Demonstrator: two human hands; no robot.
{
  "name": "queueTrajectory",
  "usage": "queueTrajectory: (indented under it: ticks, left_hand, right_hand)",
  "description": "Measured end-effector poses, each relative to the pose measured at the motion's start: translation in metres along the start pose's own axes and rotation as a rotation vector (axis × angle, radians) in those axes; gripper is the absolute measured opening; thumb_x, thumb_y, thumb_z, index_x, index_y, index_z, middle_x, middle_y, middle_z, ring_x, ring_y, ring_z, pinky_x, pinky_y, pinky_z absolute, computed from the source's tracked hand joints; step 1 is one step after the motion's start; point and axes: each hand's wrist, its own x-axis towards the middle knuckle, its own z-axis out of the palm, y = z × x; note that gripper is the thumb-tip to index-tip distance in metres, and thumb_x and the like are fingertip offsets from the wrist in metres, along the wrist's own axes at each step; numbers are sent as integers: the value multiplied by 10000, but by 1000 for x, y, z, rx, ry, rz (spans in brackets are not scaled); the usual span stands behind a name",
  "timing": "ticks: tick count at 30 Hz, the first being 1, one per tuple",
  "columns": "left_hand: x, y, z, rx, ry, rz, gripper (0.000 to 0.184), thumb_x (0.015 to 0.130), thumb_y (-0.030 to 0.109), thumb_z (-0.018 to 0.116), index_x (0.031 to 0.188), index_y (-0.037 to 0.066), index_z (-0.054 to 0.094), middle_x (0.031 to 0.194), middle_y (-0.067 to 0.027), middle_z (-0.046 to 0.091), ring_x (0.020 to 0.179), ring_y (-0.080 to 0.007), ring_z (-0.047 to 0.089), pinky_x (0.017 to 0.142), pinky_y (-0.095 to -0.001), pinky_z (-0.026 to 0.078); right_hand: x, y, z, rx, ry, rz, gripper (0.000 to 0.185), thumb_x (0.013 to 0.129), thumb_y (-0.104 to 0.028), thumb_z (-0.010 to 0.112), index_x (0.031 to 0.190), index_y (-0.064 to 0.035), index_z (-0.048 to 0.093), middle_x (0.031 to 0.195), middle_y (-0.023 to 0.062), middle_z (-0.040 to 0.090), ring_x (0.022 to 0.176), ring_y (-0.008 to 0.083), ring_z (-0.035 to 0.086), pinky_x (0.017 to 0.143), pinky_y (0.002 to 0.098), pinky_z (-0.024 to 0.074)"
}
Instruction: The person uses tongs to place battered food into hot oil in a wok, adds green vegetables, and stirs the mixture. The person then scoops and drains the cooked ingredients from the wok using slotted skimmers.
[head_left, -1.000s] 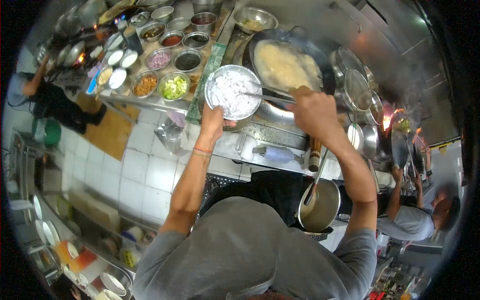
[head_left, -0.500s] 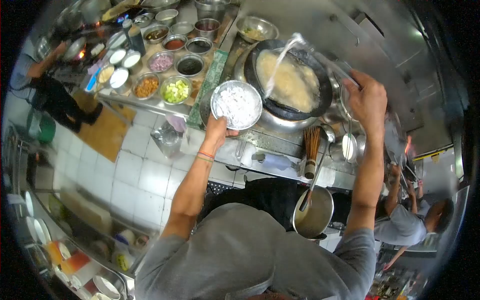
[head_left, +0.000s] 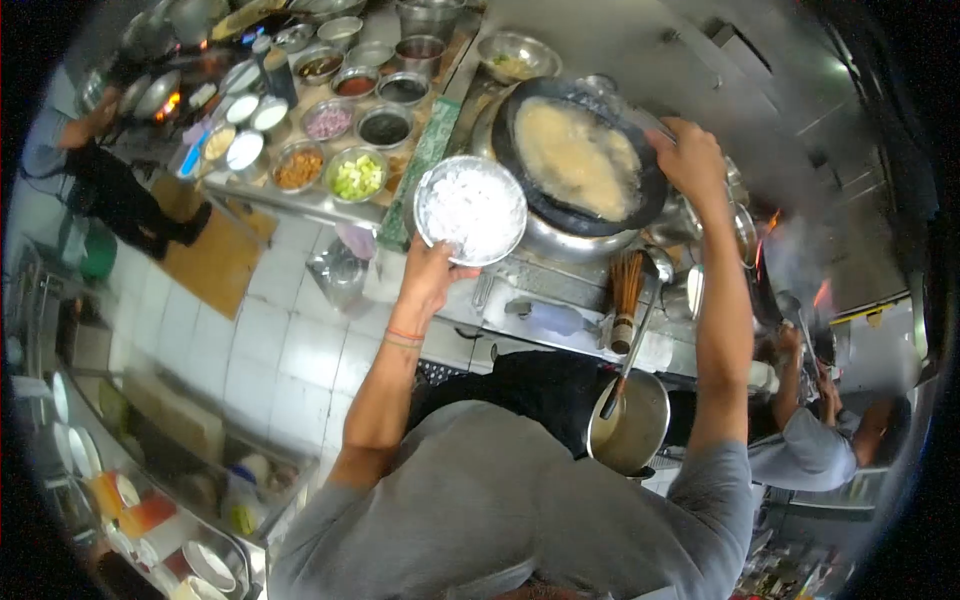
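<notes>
The left hand (head_left: 428,280) pinches a round silver metal bowl (head_left: 522,218) of white powdery food (head_left: 468,203) over the steel stove's (head_left: 545,282) front edge; one-sided support could tip it. The right hand (head_left: 695,168), curled around a grey metal utensil (head_left: 640,118) by the round black wok (head_left: 590,217), risks splatter burns.

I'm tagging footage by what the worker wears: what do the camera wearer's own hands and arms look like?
Both the left hand and right hand are gloveless. A thin orange-red band circles the left wrist; no band shows on the right. Short, plain grey fabric sleeves end near the elbows.
</notes>
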Motion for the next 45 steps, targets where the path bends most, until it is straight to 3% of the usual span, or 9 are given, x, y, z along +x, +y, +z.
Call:
queueTrajectory:
  ticks: [6, 12, 18, 22, 26, 38, 39, 42, 45]
  left_hand:
    - [0, 2, 38, -29, -47, 77, 488, 830, -32, 379, 1301, 42, 273, 1203, -177, 477, 943, -262, 605, 585, -332, 597]
    - [0, 4, 55, -23, -86, 68, 420, 843, 18, 408, 1258, 4, 348, 1112, -168, 559, 871, -258, 634, 603, -342, 586]
    - [26, -16, 45, -17, -64, 5, 451, 835, -25, 367, 1280, 40, 348, 1137, -174, 545, 897, -269, 630, 538, -330, 586]
    - [40, -28, 39, 32, -20, -11, 431, 855, 19, 376, 1286, 33, 370, 1143, -157, 564, 905, -258, 633, 591, -331, 576]
    - [40, -31, 27, 59, -20, -55, 472, 834, -21, 333, 1298, 64, 355, 1169, -154, 540, 886, -258, 640, 515, -308, 572]
    - [20, -5, 14, 133, 43, 48, 379, 841, 15, 342, 1209, -13, 430, 960, -157, 613, 638, -201, 631, 399, -276, 533]
    - [28, -9, 8, 221, 39, 118, 424, 799, 4, 336, 1206, 16, 454, 975, -144, 623, 725, -215, 652, 370, -274, 502]
    - [41, -13, 6, 220, 151, 181, 394, 811, -19, 317, 1183, -37, 445, 963, -172, 607, 669, -228, 644, 364, -285, 524]
    - [38, -11, -1, 243, 92, 88, 407, 805, -25, 309, 1182, -24, 462, 980, -174, 611, 680, -223, 653, 368, -279, 525]
  right_hand:
    - [-96, -65, -24, 64, -169, -467, 198, 778, -246, 648, 833, -56, 651, 777, 136, 655, 672, 316, 651, 592, 395, 514]
    - [-97, -54, -48, 56, -126, -369, 144, 767, -206, 649, 786, -63, 653, 759, 132, 654, 651, 304, 649, 587, 402, 511]
    - [-82, -17, -82, 48, 189, -303, 212, 765, -215, 651, 908, -62, 680, 836, 152, 659, 720, 330, 640, 669, 408, 508]
    - [-68, 5, -107, 64, 295, -38, 234, 764, -245, 658, 911, -64, 685, 802, 168, 652, 753, 354, 631, 693, 416, 500]
    - [-52, 40, -109, -98, 325, 117, 260, 774, -293, 648, 953, -110, 690, 824, 178, 649, 783, 358, 631, 711, 421, 500]
    - [-10, 111, 55, -262, -350, 308, 372, 777, -312, 610, 1044, -53, 623, 1068, 195, 621, 984, 341, 603, 841, 420, 477]
    - [-13, 114, 57, -260, -262, 267, 362, 783, -328, 606, 991, -34, 640, 985, 199, 643, 940, 355, 616, 803, 433, 485]
    - [-34, 81, 17, -177, -119, 187, 329, 787, -313, 617, 964, -38, 658, 903, 213, 650, 876, 379, 624, 755, 440, 492]
    - [-57, 47, -15, -84, -61, 102, 282, 784, -274, 634, 955, -54, 673, 854, 209, 649, 826, 386, 624, 723, 447, 492]
